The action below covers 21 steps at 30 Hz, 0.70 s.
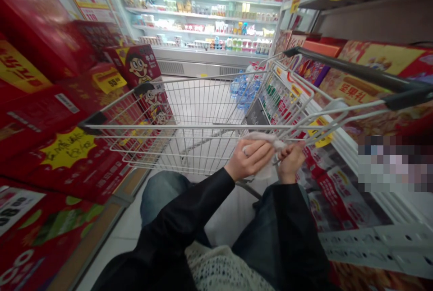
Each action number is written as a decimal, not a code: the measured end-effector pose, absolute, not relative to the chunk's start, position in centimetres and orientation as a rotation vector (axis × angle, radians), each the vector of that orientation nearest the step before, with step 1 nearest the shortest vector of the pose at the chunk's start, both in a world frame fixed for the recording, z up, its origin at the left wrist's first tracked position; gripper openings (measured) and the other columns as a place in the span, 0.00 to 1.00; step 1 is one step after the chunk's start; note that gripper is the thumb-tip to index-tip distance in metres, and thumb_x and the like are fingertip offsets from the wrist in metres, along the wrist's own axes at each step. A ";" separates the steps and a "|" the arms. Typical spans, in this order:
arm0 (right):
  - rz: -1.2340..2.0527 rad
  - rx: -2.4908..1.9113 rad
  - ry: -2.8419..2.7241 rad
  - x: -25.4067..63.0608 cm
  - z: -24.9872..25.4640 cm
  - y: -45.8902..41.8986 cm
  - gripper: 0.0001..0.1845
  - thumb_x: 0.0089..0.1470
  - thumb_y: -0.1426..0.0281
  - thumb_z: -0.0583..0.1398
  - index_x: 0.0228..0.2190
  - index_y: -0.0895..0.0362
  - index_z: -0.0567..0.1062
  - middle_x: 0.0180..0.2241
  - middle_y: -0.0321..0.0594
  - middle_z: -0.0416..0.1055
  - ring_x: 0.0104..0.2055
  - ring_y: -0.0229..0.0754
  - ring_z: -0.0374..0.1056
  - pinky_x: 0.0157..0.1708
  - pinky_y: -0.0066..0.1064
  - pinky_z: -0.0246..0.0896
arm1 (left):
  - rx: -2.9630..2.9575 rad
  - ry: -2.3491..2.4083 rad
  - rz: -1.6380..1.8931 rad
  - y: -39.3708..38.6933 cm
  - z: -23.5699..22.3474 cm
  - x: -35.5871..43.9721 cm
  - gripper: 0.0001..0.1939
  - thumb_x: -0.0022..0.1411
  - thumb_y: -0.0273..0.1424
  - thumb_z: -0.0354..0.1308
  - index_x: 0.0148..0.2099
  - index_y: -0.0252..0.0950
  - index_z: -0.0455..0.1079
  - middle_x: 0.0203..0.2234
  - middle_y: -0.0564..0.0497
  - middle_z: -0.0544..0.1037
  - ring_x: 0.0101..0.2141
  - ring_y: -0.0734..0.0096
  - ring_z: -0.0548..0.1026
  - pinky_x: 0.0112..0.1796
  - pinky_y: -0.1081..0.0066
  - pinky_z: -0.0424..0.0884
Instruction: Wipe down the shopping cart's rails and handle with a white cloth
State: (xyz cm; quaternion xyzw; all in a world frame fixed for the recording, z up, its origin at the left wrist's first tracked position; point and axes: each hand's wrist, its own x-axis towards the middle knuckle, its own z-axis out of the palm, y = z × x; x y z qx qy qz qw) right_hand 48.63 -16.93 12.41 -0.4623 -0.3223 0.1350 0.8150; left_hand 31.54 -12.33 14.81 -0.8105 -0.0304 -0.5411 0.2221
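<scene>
My left hand (pixel 249 160) and my right hand (pixel 291 162) both grip a crumpled pale tissue (pixel 262 137), which droops below them and is partly hidden by my fingers. Both hands are just behind a wire shopping cart (pixel 169 126), close to its near rim. In the cart, well ahead of my hands, lies a shrink-wrapped pack of bottled water (pixel 245 90). Black sleeves cover both my forearms, and my jeans show below them.
Red gift boxes (pixel 50 101) stand stacked along the left of the aisle. Red and yellow boxes (pixel 372 83) line the right beside a perforated metal shelf upright (pixel 372 241). A lit refrigerated display (pixel 203 11) stands ahead, and tiled floor (pixel 125 228) runs below.
</scene>
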 end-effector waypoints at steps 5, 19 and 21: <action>0.276 -0.889 -0.665 48.7 12.5 -17.0 0.41 0.59 0.34 0.58 0.18 0.52 0.52 0.16 0.24 0.44 0.18 0.29 0.42 0.16 0.24 0.38 | -2.420 -0.249 -1.253 -11.4 3.0 24.3 0.14 0.76 0.25 0.53 0.58 0.35 0.74 0.49 0.41 0.84 0.50 0.60 0.81 0.43 0.60 0.74; 0.238 -0.937 -0.634 48.3 12.4 -17.2 0.41 0.57 0.31 0.57 0.19 0.51 0.51 0.16 0.23 0.45 0.18 0.29 0.41 0.16 0.24 0.39 | -2.237 -0.161 -1.536 -11.5 16.2 28.6 0.21 0.76 0.28 0.55 0.68 0.42 0.68 0.54 0.46 0.83 0.58 0.61 0.78 0.52 0.58 0.74; 0.236 -0.944 -0.643 48.4 12.4 -17.4 0.40 0.58 0.32 0.57 0.19 0.51 0.52 0.16 0.24 0.46 0.18 0.29 0.43 0.16 0.24 0.40 | -2.233 -0.192 -1.522 -11.5 18.3 29.9 0.22 0.76 0.29 0.55 0.69 0.42 0.68 0.56 0.44 0.82 0.60 0.58 0.77 0.52 0.57 0.74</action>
